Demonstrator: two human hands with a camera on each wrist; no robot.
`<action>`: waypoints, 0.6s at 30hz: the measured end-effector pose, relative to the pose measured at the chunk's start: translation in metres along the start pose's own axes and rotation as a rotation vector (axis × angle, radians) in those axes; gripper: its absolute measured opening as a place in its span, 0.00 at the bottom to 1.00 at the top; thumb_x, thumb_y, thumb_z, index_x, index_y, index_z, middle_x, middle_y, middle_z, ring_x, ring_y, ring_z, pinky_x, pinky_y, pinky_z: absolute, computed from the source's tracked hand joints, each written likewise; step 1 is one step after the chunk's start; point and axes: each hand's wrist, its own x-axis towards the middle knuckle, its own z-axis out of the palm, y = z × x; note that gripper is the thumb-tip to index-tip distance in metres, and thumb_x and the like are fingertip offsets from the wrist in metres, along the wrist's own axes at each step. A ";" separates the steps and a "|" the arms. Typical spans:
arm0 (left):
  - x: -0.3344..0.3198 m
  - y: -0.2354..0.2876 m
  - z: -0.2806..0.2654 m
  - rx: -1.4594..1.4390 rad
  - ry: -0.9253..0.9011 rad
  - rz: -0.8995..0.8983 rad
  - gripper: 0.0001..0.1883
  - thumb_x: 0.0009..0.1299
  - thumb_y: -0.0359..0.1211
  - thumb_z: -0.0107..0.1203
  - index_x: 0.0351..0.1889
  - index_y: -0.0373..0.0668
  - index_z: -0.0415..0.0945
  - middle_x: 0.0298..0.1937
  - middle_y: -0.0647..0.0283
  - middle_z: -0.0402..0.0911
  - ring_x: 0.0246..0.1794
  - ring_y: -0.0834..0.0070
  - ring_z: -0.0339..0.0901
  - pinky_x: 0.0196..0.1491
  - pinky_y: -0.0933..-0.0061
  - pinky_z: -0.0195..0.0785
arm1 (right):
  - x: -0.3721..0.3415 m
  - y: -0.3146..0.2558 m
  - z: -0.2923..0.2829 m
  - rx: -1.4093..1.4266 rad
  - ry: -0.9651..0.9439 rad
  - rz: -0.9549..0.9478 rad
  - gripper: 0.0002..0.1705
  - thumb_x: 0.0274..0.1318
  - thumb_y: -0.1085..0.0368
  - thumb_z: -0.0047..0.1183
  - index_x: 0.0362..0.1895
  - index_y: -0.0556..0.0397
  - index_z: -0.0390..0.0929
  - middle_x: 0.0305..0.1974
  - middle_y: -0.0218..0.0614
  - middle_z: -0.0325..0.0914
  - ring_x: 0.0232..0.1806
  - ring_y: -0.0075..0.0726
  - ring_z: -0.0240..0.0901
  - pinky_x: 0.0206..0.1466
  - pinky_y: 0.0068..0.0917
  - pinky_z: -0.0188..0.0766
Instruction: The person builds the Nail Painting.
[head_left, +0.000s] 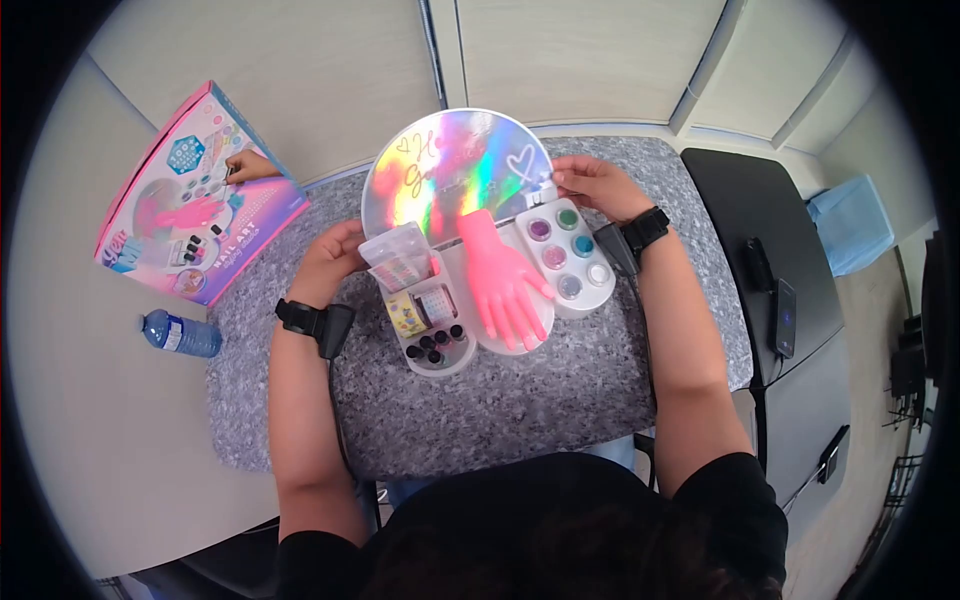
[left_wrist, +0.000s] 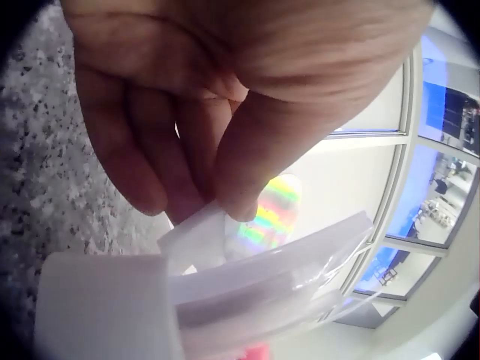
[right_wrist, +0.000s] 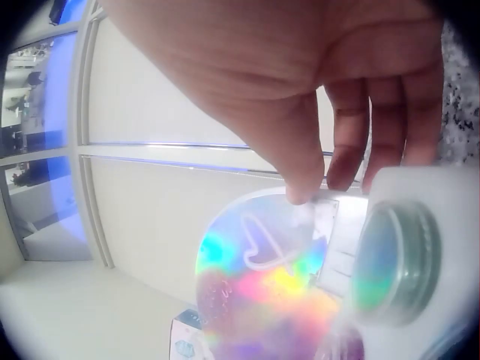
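Observation:
A round holographic panel with script and a heart outline stands upright at the back of a white nail art stand. My left hand pinches the panel's lower left edge between thumb and fingers, and my right hand pinches its right edge. On the stand's middle lies a pink model hand, fingers toward me. Several glitter pots fill the right tray. To the left, a clear packet of nail sheets leans above a yellow patterned roll and several black-capped bottles.
The stand sits on a speckled grey table. At the far left are a nail art box and a blue-tinted water bottle. A dark side table on the right bears a phone. Pale wall panels rise behind.

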 end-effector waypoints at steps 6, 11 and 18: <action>-0.014 0.013 0.004 0.073 0.029 0.006 0.20 0.78 0.22 0.59 0.68 0.37 0.78 0.59 0.59 0.89 0.57 0.75 0.86 0.59 0.69 0.79 | -0.007 -0.013 -0.004 -0.019 -0.031 -0.011 0.14 0.75 0.58 0.64 0.58 0.48 0.83 0.45 0.19 0.85 0.45 0.15 0.81 0.54 0.21 0.79; -0.015 0.018 0.009 0.094 0.046 0.020 0.18 0.78 0.22 0.60 0.64 0.36 0.81 0.57 0.60 0.90 0.55 0.75 0.86 0.57 0.71 0.79 | -0.010 -0.015 -0.011 -0.141 -0.109 -0.015 0.13 0.75 0.59 0.64 0.56 0.48 0.83 0.46 0.20 0.86 0.48 0.16 0.82 0.56 0.22 0.79; -0.013 0.007 0.003 0.254 0.070 -0.101 0.15 0.77 0.21 0.61 0.61 0.34 0.84 0.55 0.60 0.91 0.53 0.76 0.87 0.58 0.72 0.80 | -0.013 -0.018 -0.020 -0.149 -0.196 0.037 0.11 0.75 0.60 0.63 0.56 0.47 0.83 0.48 0.19 0.87 0.49 0.15 0.82 0.55 0.22 0.78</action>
